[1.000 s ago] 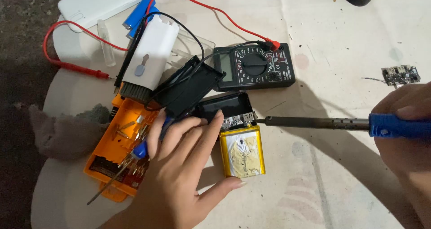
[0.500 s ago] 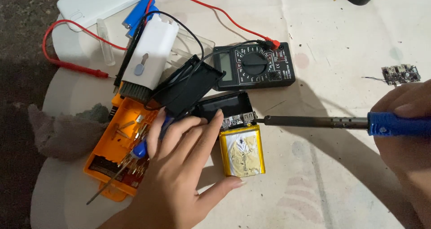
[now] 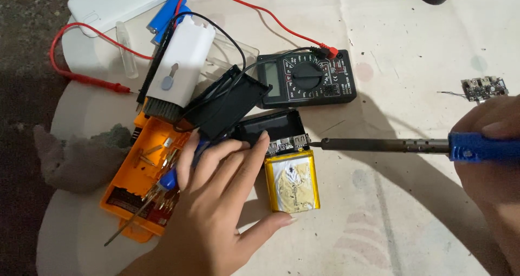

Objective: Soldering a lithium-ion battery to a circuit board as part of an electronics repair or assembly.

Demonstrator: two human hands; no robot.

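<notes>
Near the tabletop's (image 3: 411, 211) front edge the left hand (image 3: 216, 200) lies flat and spread, fingers on the black case (image 3: 271, 127), thumb beside the yellow flat battery (image 3: 292, 179); at the right edge the right hand (image 3: 490, 157) grips the blue-handled soldering iron (image 3: 390, 144), tip at the case's small board; left, an orange tool tray (image 3: 141, 173); farther back, a black multimeter (image 3: 306, 81).

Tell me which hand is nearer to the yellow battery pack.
Left. The left hand rests against the yellow battery pack; the right hand is far off, holding the soldering iron.
</notes>
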